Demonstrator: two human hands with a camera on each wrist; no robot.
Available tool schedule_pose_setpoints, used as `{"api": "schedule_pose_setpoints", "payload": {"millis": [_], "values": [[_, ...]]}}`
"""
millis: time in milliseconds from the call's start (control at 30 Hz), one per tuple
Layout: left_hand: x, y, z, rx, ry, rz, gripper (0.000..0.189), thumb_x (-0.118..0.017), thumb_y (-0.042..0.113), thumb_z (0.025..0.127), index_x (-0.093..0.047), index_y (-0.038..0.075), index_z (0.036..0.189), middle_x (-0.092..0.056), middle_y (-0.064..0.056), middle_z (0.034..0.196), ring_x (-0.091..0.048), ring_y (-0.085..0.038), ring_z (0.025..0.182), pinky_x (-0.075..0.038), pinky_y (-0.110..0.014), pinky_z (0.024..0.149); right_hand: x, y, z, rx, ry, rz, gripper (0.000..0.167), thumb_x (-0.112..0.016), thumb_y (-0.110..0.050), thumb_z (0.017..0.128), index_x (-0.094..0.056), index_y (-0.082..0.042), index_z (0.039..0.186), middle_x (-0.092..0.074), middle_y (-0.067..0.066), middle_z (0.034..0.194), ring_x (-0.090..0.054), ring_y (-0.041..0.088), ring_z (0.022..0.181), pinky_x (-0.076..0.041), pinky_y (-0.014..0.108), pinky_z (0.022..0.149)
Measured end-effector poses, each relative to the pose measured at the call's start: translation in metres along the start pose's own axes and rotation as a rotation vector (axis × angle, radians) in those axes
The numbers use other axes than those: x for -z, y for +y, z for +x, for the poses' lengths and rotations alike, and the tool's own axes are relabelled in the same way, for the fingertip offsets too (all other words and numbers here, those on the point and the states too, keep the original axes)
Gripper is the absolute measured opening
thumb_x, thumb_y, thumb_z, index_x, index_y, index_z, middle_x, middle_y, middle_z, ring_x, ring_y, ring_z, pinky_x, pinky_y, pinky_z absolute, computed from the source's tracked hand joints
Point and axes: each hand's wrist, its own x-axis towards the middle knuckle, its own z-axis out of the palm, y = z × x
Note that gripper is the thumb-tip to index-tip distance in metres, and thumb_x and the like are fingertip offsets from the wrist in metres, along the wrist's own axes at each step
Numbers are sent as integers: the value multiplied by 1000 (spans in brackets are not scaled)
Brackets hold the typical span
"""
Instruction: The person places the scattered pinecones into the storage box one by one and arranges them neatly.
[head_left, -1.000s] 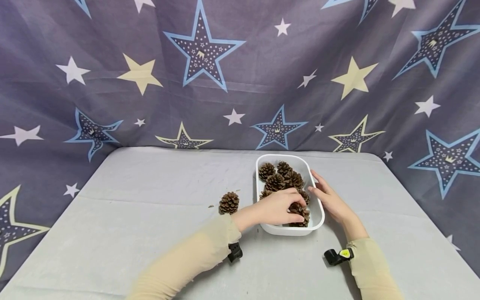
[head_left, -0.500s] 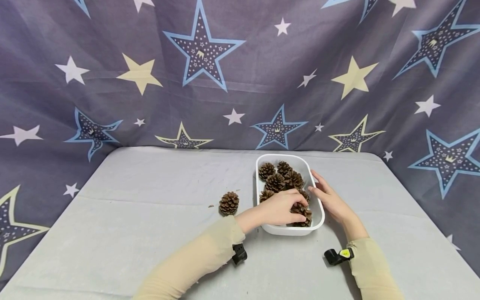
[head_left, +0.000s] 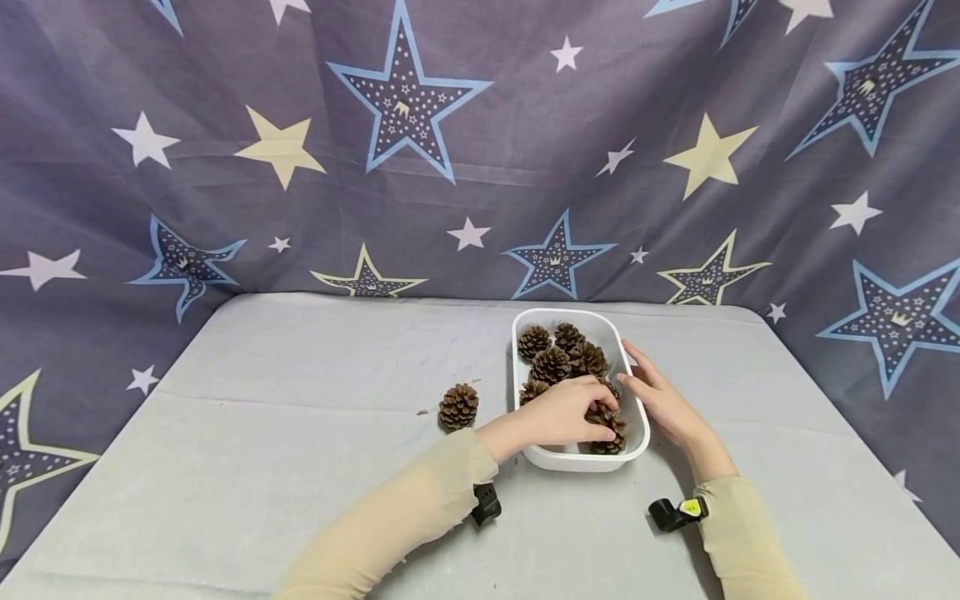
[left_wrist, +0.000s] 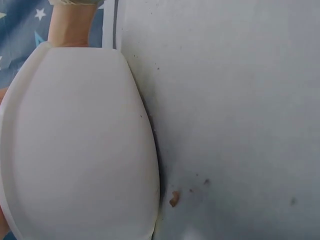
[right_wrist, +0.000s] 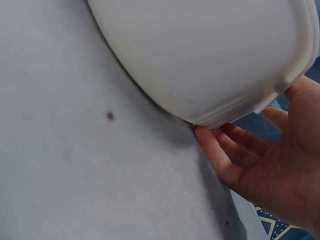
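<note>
A white rectangular tub (head_left: 581,461) with rounded corners holds several brown pine cones (head_left: 551,364). My left hand (head_left: 562,414) reaches in over its near left rim, thumb and fingers around a pine cone (head_left: 611,446) at the near right corner. The palm and fingers hide part of that cone and others beneath. At the tub's right side, my right hand (head_left: 663,407) holds the wall, with the thumb at the rim and fingers (right_wrist: 215,150) against the outside. From the left wrist, mostly the tub's outer wall (left_wrist: 85,140) shows, and the left hand's fingers are hidden.
One loose pine cone (head_left: 458,407) lies on the grey cloth-covered table (head_left: 262,467), left of the tub near my left forearm. Small brown flakes (left_wrist: 174,199) are scattered there. A star-patterned curtain (head_left: 465,150) stands behind the table.
My left hand has shifted slightly right inside the tub, and the pine cone in its fingers has moved with it toward the near right corner. The right hand and tub stay put.
</note>
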Motion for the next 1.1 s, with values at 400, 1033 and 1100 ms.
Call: {"api": "schedule_pose_setpoints", "payload": {"millis": [400,1033,1100], "values": [[-7,0,4,16,33,54,36,-66,34,81,-61,16,111,-57,4,110,-54,-6,98,-43,-15,86,-1,1,1,-2,-1,-14,61,-40,-23,97,-6,-17,147,-27,32,138,-40,40,117,-43,38,90],[6,-6,-11,1,49,70,36,-64,33,83,-60,18,115,-57,4,116,-56,-9,103,-43,-19,91,1,2,1,5,6,-25,62,-42,-22,96,-7,-17,147,-28,32,137,-43,29,115,-45,28,87],[11,-7,-16,-13,65,66,34,-64,31,83,-60,18,115,-57,4,116,-56,-9,102,-42,-19,92,1,2,1,6,8,-26,62,-41,-22,96,-7,-17,147,-28,32,137,-43,30,114,-46,31,89]]}}
